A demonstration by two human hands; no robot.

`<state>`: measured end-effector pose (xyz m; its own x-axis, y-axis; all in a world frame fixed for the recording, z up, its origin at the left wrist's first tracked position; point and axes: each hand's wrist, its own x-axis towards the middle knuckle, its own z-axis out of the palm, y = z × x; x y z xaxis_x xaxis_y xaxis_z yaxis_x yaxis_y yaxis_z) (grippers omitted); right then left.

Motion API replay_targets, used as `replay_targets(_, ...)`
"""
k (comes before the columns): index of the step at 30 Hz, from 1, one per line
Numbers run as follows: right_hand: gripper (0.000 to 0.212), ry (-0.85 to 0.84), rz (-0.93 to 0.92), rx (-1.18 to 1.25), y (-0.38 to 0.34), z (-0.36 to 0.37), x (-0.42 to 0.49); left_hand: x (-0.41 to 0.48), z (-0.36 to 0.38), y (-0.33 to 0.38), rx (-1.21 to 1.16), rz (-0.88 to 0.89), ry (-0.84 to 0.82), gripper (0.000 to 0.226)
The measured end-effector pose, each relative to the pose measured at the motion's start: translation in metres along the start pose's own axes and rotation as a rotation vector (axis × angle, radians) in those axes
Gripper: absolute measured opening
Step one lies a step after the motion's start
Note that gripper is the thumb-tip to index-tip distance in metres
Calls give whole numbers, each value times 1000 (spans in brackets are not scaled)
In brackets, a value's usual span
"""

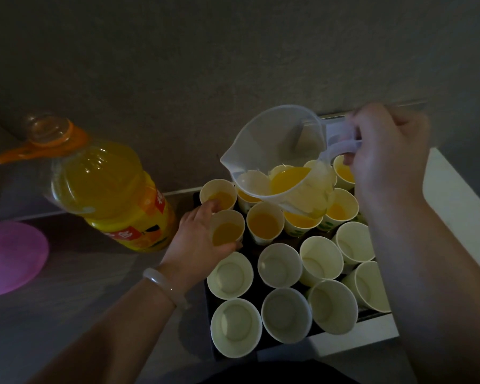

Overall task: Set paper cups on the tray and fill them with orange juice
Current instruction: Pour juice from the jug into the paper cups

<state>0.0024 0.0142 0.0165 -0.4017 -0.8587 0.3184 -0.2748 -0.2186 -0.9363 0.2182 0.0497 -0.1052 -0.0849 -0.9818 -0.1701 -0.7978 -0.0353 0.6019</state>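
Translucent plastic jug (277, 151); paper cups (280, 265)

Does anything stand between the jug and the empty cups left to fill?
Nothing visible does. The jug, held by the right hand, hangs over the filled cups; the empty cups in front stand open-topped. The left hand grips a filled cup at the tray's left edge, beside them.
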Motion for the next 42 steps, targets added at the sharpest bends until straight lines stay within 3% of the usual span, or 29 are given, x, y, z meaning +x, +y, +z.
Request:
replay_targets(5,36,-117,-42,-84,-4,-2,0,2,-1,-11,-85,11,3,71)
replay_targets(10,35,-253,-193,-267,-4,-1,0,-1,-5,-14,-194,54,184,36)
replay_targets(20,36,-424,-546,-498,-8,7,-6,-9,-5,-18,-237,-53,247,32)
replay_targets(42,40,-482,-688,-665,-4,21,-15,-6,-6,-16,-368,-67,227,24)
